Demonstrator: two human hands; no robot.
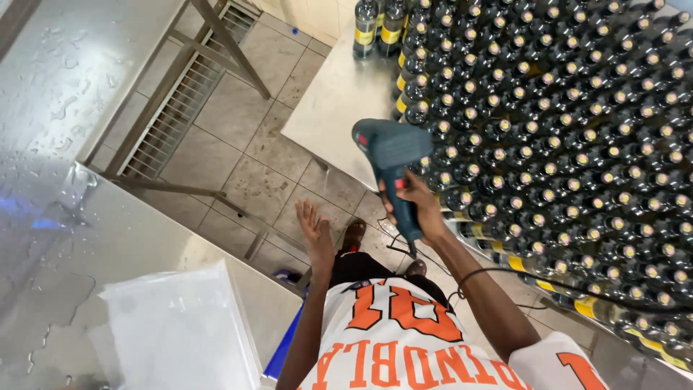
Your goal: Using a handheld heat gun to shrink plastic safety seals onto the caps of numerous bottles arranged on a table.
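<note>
Head view: right hand point(419, 206) grips the teal heat gun point(390, 155), best swept evenly over the bottle caps point(577, 144), while the left hand point(315, 231) hangs open and empty

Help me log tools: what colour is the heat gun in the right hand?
Teal-blue heat gun held by the right hand; head view.

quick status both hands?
Left hand: open, fingers spread, holding nothing.
Right hand: closed around the heat gun handle.
</note>
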